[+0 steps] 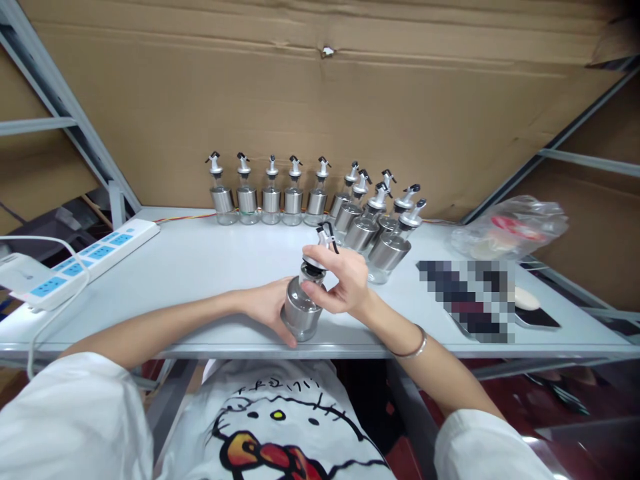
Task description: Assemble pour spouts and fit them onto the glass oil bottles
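Note:
A glass bottle with a metal sleeve [303, 308] stands near the table's front edge. My left hand [273, 309] is wrapped round its lower body from the left side. At the top, my right hand [343, 279] grips the pourer stopper [314, 259], with thumb and fingers about the bottle's neck; the black spout tip sticks up above the fingers. Behind them several similar bottles [271, 200] with pourers stand in a row along the cardboard, and more are grouped at the row's right end, one [391, 252] close to my right hand.
A white power strip [103, 257] with a charger and cable lies at the left. On the right are a clear plastic bag [515, 230], a blurred-out item, and a light oval object [527, 299] on a dark flat one.

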`<state>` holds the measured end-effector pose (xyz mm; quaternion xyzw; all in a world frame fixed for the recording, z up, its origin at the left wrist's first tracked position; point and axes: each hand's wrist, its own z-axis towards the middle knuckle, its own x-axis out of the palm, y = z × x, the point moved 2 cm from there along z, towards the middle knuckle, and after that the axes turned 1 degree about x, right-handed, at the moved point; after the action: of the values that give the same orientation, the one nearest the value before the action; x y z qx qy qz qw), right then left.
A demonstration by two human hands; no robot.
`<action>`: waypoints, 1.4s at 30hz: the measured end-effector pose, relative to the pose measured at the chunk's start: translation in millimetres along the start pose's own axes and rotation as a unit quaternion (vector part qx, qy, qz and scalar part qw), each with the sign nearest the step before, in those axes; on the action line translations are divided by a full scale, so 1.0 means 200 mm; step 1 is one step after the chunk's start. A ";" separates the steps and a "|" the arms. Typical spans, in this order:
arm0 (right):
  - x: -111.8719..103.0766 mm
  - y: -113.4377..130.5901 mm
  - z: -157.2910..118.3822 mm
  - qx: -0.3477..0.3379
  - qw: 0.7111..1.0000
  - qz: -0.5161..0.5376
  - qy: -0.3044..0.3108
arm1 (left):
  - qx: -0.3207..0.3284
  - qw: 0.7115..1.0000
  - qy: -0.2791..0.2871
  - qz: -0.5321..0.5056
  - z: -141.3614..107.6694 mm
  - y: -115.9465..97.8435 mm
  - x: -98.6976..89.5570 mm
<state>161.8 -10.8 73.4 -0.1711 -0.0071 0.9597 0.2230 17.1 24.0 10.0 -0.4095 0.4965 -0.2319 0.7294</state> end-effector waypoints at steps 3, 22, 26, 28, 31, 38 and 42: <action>0.00 0.01 0.01 -0.002 1.000 -0.019 0.000 | 0.009 1.000 0.001 0.004 0.00 0.00 0.00; -0.01 0.01 0.03 -0.070 0.993 -0.098 0.008 | 0.002 0.999 0.007 0.035 0.01 0.02 0.01; -0.02 -0.01 0.01 -0.075 0.992 -0.100 0.029 | -0.004 0.999 0.005 0.037 0.00 0.02 0.01; -0.03 -0.02 0.00 -0.078 0.991 -0.102 0.044 | -0.004 0.999 0.001 0.038 0.00 0.00 0.01; -0.03 -0.01 -0.01 -0.074 0.990 -0.104 0.053 | 0.007 0.999 -0.001 0.039 0.00 -0.01 0.00; -0.03 0.02 -0.03 -0.042 0.995 -0.086 0.038 | 0.008 1.000 0.003 0.023 0.00 0.00 0.00; -0.02 0.01 -0.03 -0.035 0.995 -0.085 0.044 | 0.001 1.000 0.006 0.010 0.00 0.01 0.01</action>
<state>166.6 -14.6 69.2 -0.2193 -0.0452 0.9279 0.2979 18.3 24.2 7.2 -0.4019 0.5050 -0.2274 0.7292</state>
